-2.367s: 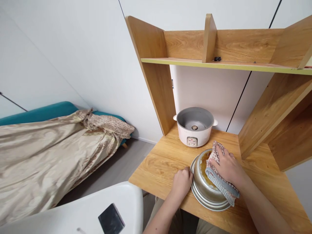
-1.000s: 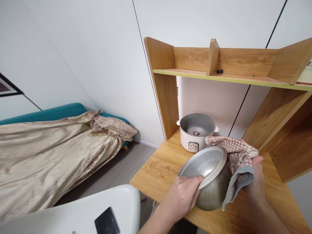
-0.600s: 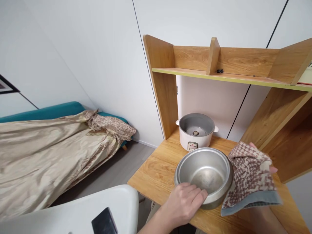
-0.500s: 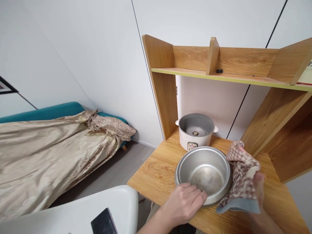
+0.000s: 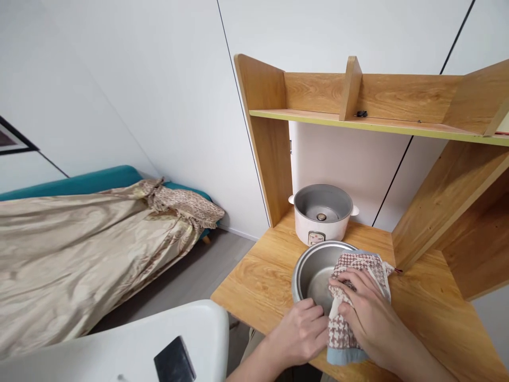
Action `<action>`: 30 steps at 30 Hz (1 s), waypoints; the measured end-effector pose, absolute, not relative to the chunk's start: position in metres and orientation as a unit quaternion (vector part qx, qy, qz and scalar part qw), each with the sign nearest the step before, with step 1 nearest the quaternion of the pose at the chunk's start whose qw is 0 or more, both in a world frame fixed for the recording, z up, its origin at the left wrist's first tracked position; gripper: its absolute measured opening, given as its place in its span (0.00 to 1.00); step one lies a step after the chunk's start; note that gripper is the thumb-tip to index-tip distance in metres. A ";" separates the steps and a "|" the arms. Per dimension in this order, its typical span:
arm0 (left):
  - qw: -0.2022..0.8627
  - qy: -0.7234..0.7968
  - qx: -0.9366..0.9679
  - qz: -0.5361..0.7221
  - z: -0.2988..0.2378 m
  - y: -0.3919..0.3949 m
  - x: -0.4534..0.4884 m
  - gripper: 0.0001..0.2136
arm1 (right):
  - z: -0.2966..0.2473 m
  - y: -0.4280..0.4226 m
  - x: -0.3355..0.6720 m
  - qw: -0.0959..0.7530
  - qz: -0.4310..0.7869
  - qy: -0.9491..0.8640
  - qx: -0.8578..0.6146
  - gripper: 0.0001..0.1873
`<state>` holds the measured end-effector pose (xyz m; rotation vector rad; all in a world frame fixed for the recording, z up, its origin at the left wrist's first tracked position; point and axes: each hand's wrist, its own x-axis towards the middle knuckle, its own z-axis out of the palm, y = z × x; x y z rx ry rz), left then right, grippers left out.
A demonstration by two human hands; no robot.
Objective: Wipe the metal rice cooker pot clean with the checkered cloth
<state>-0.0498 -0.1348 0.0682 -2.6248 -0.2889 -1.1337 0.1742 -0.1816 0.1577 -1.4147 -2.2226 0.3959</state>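
A silver metal inner pot (image 5: 304,270) stands on the wooden desk, tilted slightly toward me. My left hand (image 5: 304,329) is closed around its near rim. With my right hand (image 5: 363,313) I press a brown-and-white houndstooth cloth with a blue edge (image 5: 342,331) over the pot's right side; the fingers are bent on the cloth, which hides that part of the rim and some of the inside. Just behind the pot sits the white rice cooker body (image 5: 322,231), uncovered, its grey inside and round centre sensor showing.
A wooden shelf (image 5: 314,114) spans the back of the desk (image 5: 254,270), with a small black object (image 5: 361,113) on it. At lower left, a phone-like dark object (image 5: 175,361) lies on a white surface (image 5: 131,339). A covered sofa (image 5: 99,233) stands further left.
My right hand has brought the cloth from beside the pot leftward onto its right side and rim. My left hand stays on the near rim. The view has shifted slightly.
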 end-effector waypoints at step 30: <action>0.051 -0.187 -0.917 -0.348 0.066 -0.145 -0.060 0.12 | 0.137 -0.170 0.182 -0.016 0.205 -0.834 -0.513 0.36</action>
